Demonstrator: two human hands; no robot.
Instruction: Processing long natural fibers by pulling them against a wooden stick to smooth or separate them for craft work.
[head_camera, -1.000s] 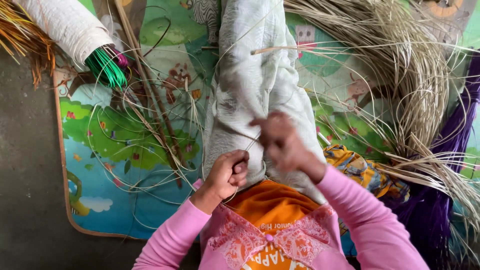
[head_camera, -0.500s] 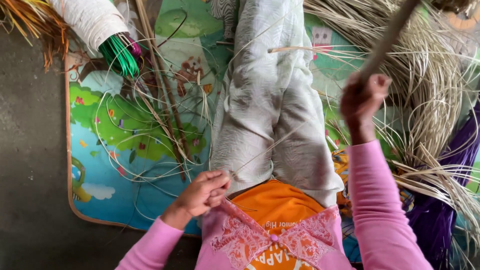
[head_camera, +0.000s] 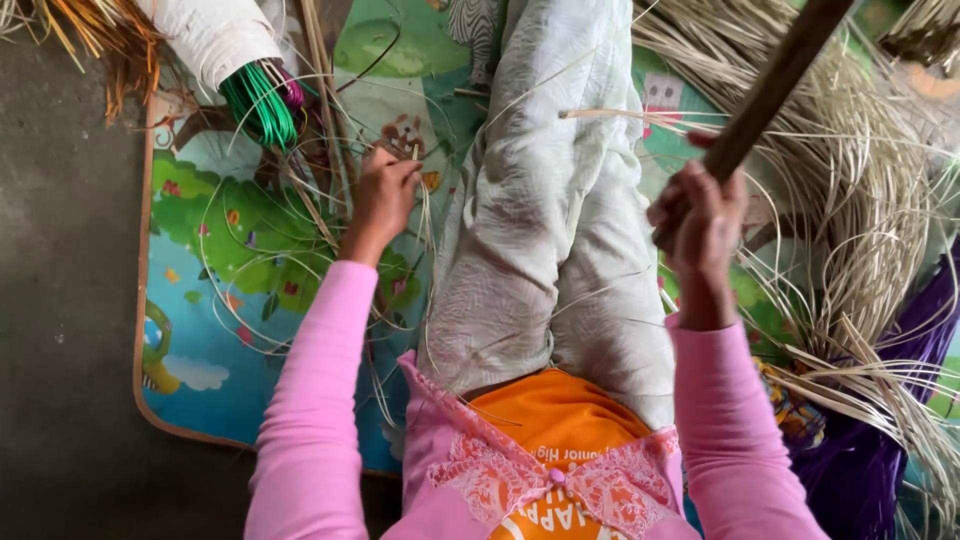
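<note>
My left hand reaches out to the left over the colourful play mat, its fingers pinched on thin pale cane strands that loop across the mat. My right hand is raised at the right and closed around a brown wooden stick that slants up to the top right. Both arms wear pink sleeves. My legs in pale grey-white trousers stretch forward between the two hands.
A large heap of pale cane strips lies at the right, over purple cloth. A white wrapped bundle with green and purple strand ends sits at the top left. Orange-brown fibres lie beyond it. Bare grey floor is at the left.
My left hand has moved from my lap out to the strands on the mat. My right hand has lifted from my lap to the right, now gripping the stick.
</note>
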